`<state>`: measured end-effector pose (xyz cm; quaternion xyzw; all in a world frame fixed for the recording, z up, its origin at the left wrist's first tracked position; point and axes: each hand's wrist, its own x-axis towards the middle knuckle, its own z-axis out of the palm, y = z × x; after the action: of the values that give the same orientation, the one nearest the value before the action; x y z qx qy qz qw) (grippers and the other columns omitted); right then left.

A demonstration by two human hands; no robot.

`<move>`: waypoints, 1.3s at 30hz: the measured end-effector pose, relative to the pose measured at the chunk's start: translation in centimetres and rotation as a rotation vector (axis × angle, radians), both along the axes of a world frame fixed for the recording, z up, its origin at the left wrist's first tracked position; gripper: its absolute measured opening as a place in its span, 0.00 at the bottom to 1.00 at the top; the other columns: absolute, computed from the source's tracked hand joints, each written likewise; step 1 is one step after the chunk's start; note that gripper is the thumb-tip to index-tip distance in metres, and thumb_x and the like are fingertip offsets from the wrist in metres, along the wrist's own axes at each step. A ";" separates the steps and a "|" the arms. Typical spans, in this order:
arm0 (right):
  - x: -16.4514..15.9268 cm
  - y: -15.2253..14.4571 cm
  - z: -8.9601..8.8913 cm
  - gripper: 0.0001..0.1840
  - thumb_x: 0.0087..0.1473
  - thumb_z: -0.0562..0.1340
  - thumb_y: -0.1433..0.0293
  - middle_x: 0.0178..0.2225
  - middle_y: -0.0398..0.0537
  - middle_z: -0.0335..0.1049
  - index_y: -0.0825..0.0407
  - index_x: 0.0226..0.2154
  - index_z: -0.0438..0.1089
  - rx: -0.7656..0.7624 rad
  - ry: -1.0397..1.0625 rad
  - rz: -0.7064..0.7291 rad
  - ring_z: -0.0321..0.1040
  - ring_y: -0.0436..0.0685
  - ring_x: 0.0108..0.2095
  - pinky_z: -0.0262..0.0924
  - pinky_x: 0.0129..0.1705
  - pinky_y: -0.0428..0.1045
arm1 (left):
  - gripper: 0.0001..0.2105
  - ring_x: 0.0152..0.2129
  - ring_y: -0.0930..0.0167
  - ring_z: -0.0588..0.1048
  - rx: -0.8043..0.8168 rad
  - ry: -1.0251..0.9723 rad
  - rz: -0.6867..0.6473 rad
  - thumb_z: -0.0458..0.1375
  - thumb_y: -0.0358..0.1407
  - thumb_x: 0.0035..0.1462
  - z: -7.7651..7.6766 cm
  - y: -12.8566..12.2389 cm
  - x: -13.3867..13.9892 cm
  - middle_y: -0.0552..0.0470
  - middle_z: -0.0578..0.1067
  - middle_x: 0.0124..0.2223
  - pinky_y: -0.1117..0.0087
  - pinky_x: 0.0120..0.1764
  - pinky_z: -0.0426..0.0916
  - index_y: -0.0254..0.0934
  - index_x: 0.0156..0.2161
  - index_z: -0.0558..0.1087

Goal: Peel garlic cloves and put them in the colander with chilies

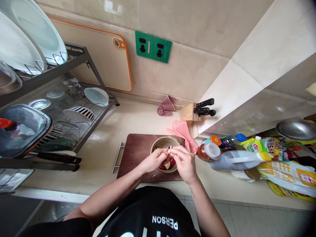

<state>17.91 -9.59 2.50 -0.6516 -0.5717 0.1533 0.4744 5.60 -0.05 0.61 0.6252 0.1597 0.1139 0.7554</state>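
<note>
Basket (161,143) under left hand (158,160) and right hand (184,162): beige, red pieces (172,163) inside. Board (135,158) below them: reddish brown. Glove (182,130) just beyond the right hand: salmon pink. Cloth (166,108) farther beyond: dusty mauve. Bowl (84,113) well left of the left hand: black-and-white striped.

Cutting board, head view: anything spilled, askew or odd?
Minor only: a small pale scrap lies on the brown board near its front edge, outside the basket. A pink glove lies loose, seemingly oddly close to the basket. No damage or liquid spill visible.
</note>
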 end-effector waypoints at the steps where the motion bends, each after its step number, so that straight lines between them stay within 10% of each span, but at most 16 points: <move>1: -0.2 0.0 -0.1 0.14 0.56 0.55 0.77 0.35 0.46 0.72 0.48 0.38 0.74 0.006 -0.033 -0.017 0.69 0.53 0.36 0.65 0.39 0.48 | 0.14 0.17 0.78 0.53 -0.012 0.008 0.019 0.44 0.38 0.59 -0.2 -0.1 0.1 0.59 0.58 0.20 0.75 0.22 0.51 0.36 0.23 0.56; 11: -1.1 0.1 -1.0 0.09 0.56 0.58 0.72 0.35 0.48 0.72 0.49 0.35 0.74 -0.004 0.162 -0.102 0.70 0.55 0.37 0.66 0.40 0.49 | 0.14 0.17 0.79 0.56 -0.017 0.055 0.122 0.47 0.35 0.56 -1.1 0.2 0.1 0.59 0.60 0.19 0.76 0.22 0.52 0.35 0.20 0.58; 22: -1.3 0.7 -3.4 0.16 0.48 0.65 0.65 0.33 0.45 0.69 0.49 0.41 0.68 -0.033 1.031 -0.117 0.67 0.52 0.33 0.65 0.36 0.48 | 0.13 0.13 0.79 0.59 -0.104 0.038 0.113 0.48 0.32 0.50 -1.9 -0.7 0.6 0.56 0.63 0.15 0.76 0.20 0.52 0.34 0.16 0.61; 39: -0.4 0.0 -2.4 0.12 0.50 0.64 0.66 0.33 0.46 0.70 0.50 0.39 0.68 0.023 0.885 -0.145 0.67 0.52 0.31 0.65 0.35 0.48 | 0.05 0.13 0.81 0.52 -0.359 -0.009 0.117 0.49 0.31 0.45 -0.5 -0.5 0.8 0.55 0.67 0.20 0.77 0.18 0.44 0.32 0.23 0.65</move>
<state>17.48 -9.61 0.06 -0.5564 -0.2680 0.3772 0.6902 6.39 -0.53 0.09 0.4694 0.2101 0.1300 0.8477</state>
